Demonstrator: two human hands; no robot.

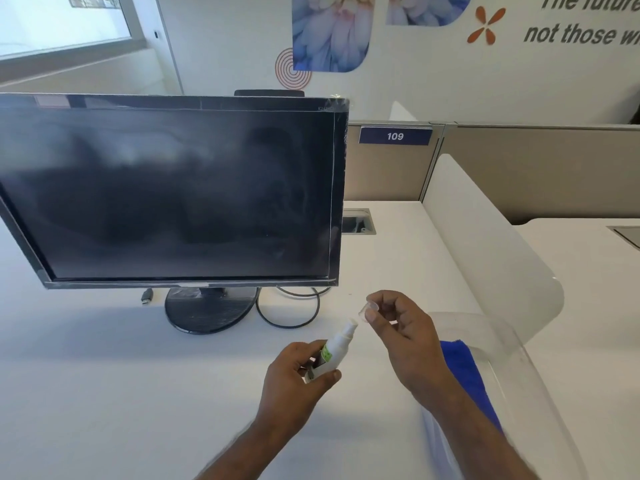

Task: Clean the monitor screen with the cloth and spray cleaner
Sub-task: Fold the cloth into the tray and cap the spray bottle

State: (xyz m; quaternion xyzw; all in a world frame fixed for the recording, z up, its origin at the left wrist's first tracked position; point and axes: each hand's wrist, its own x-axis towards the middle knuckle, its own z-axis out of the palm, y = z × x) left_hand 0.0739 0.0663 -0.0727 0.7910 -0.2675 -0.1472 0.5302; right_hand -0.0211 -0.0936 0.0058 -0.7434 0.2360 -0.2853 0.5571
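Observation:
A black monitor stands on a round base at the left of the white desk; its dark screen is smudged. My left hand grips a small white spray bottle with a green label, its bare nozzle tilted up and to the right. My right hand pinches the bottle's clear cap just above and right of the nozzle. A blue cloth lies on the desk at the right, partly hidden by my right forearm.
A black cable loops on the desk right of the monitor base, and a loose plug lies left of it. A curved white divider borders the desk on the right. A cable hatch sits behind the monitor.

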